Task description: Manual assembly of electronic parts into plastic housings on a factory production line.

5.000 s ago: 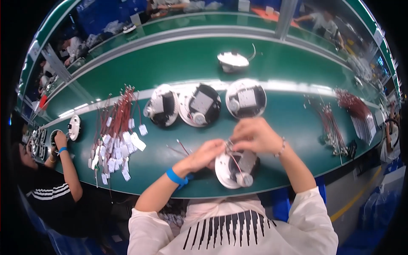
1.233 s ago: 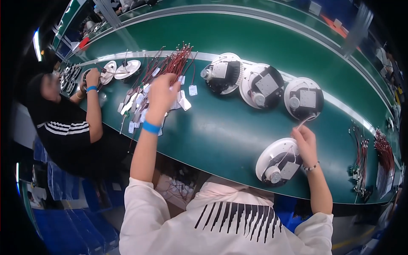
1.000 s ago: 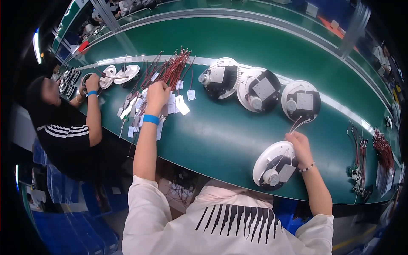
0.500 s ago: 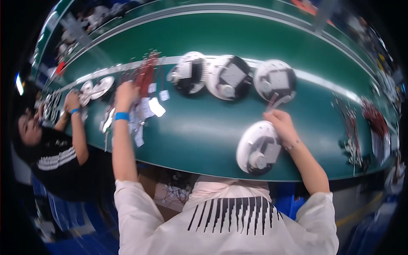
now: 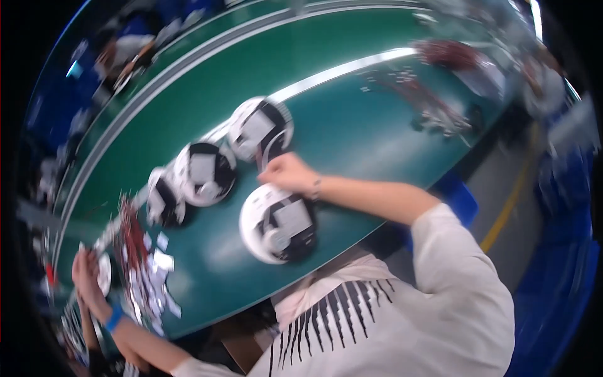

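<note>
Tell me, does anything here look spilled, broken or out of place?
Nothing clearly stands out, though blur hides fine detail. The untidiest spot is the heap of red-brown wires at the left, its white tags lying at mixed angles. The round white assemblies show no obvious damage.

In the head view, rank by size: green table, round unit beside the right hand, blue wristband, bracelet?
1. Green table
2. Round unit
3. Blue wristband and bracelet: both small, too blurred to rank
</note>
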Tool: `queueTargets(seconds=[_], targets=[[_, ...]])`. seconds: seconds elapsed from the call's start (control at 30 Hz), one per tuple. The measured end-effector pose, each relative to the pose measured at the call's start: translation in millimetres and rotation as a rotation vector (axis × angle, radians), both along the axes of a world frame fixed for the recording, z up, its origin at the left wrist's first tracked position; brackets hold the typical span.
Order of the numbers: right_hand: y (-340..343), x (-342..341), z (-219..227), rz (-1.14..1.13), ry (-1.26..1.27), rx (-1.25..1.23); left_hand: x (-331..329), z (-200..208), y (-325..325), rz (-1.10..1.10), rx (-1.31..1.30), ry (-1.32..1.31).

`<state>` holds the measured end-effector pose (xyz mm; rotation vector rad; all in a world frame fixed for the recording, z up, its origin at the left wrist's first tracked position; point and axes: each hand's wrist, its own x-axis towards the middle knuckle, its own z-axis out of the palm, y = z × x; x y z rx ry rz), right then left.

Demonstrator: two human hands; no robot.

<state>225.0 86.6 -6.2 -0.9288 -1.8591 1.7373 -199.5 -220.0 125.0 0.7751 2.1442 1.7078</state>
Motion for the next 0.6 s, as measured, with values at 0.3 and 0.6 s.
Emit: queueTargets(seconds=[0.3,0.6], targets=[[4,12,8,-0.004,-0.043,0.585,180,-53,130,-0.390,0.708,-0.488],[123,163,74,-0.547,-0.764,1.113,249,-96,163,-0.532,0.495,-0.549]])
